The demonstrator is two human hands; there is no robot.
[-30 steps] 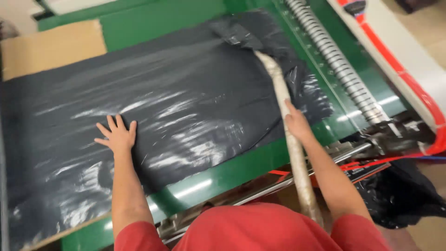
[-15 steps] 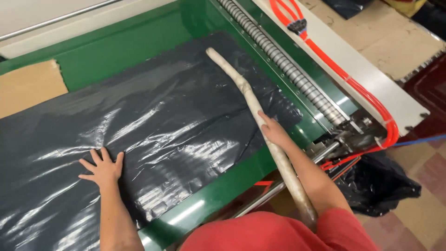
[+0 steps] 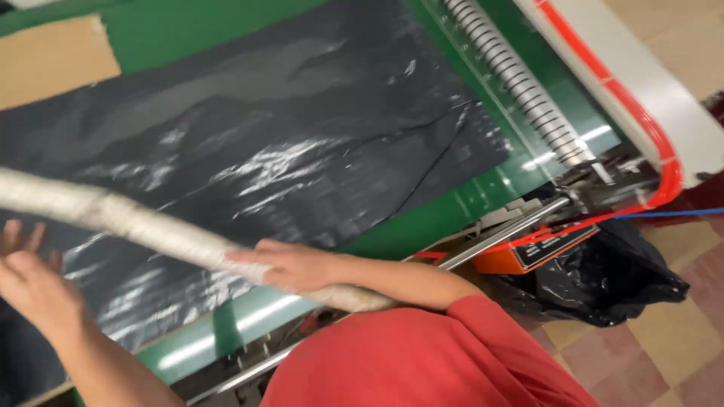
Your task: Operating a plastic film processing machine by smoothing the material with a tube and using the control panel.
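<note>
A long pale wrapped stick (image 3: 128, 222) is lying slantwise under the right hand (image 3: 283, 265), whose fingers (image 3: 245, 258) are curling around it and clamping it, its blurred far end running off beyond the fingertips to the picture's left edge. Below that end, the left hand (image 3: 34, 283) is hovering with fingers (image 3: 16, 235) spread, and I cannot tell whether they are touching anything. Beneath both hands a black plastic sheet (image 3: 286, 143) is lying flat on the green counter (image 3: 483, 192). Beyond the sheet, a ribbed metal roller (image 3: 520, 79) is running beside a red hose (image 3: 641, 120). A crumpled black bag (image 3: 611, 275) is sitting on the tiled floor (image 3: 664, 354).
</note>
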